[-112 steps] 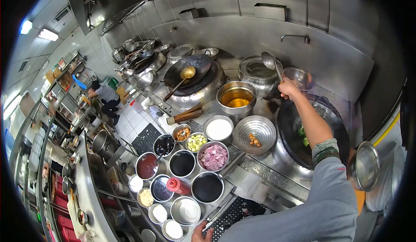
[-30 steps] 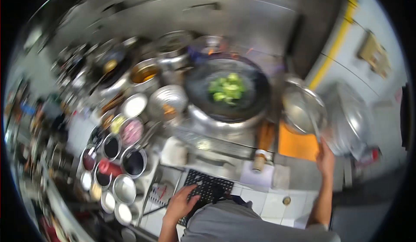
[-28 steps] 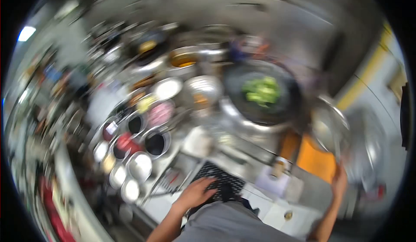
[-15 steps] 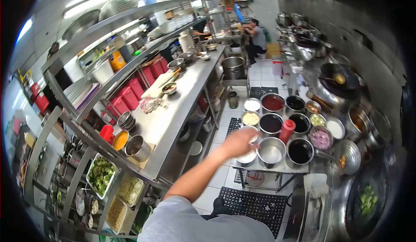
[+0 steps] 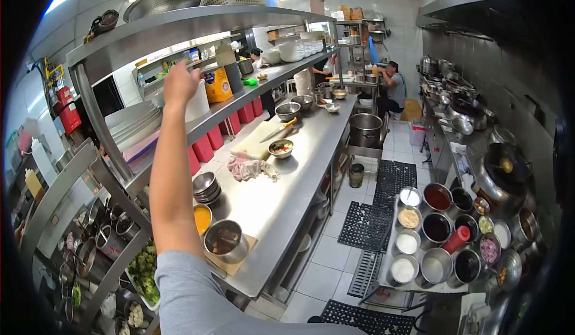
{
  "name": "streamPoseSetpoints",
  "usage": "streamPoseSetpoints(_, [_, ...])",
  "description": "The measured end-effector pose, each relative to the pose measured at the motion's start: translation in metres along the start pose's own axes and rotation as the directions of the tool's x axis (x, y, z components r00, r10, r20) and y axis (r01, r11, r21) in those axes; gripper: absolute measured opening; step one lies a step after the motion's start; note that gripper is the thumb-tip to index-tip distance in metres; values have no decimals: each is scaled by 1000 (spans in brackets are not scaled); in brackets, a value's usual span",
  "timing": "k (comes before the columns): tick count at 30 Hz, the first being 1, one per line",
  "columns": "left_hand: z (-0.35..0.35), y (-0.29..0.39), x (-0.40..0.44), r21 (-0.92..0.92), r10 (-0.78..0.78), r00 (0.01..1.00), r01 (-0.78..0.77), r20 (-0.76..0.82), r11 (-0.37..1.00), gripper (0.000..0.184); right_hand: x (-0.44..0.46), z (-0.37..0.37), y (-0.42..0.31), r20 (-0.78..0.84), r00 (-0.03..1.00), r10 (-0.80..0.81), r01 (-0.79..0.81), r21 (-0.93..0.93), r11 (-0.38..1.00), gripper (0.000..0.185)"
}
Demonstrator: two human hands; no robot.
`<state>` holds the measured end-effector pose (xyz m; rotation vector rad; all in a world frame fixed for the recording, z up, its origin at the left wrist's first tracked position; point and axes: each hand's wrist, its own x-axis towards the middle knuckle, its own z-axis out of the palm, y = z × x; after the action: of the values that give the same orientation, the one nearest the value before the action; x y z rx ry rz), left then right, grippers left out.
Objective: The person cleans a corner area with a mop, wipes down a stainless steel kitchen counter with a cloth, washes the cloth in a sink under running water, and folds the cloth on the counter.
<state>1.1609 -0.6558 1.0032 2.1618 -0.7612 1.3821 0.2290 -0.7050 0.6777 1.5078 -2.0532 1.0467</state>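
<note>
My left hand (image 5: 182, 85) is raised at the shelf rack, its fingers bent and closed. It is in front of a white tub (image 5: 199, 102), close to the rim; whether it touches the tub I cannot tell. What the fingers hold, if anything, is hidden. A yellow-orange packet (image 5: 218, 85) stands right of the tub, with a dark grey container (image 5: 234, 77) beside it. Large white plates (image 5: 133, 126) are stacked left of the tub on the same shelf. My right hand is out of view.
Below, the steel counter (image 5: 299, 179) holds a knife (image 5: 279, 130) on a cutting board (image 5: 257, 140), a cloth (image 5: 247, 167) and a pot (image 5: 226, 242). A low table with several pots and a red squeeze bottle (image 5: 456, 239) stands right. A person (image 5: 392, 89) sits at the back.
My left hand has moved from above the pots on the low table up and left to the shelf rack. The view has turned left with it.
</note>
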Motion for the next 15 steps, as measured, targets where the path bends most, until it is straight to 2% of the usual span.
streamPoseSetpoints(3, [28,-48,30,55,-114,978,106,176,993,47,-8,-1,-93,169,985,31,-58,156,986,25])
streamPoseSetpoints(6, [62,-84,46,188,-222,855,149,469,971,49,-22,41,-99,142,986,-90,65,171,983,26])
streamPoseSetpoints(9, [77,-105,52,183,-235,910,181,340,966,51,-22,30,-164,310,948,-77,42,119,992,27])
streamPoseSetpoints(12, [50,-92,47,11,-207,975,207,78,978,51,-33,51,-185,306,951,-47,-48,294,955,27])
streamPoseSetpoints(13, [33,-76,40,-167,-182,983,182,14,969,48,-35,69,-182,412,911,-10,-188,436,880,28])
streamPoseSetpoints(14, [11,-54,27,-339,-167,985,140,-51,930,46,-42,104,-167,435,899,-52,-225,560,797,26])
streamPoseSetpoints(15, [-8,-28,10,-499,-159,981,81,-115,863,44,-49,116,-182,453,887,-91,-268,665,697,26])
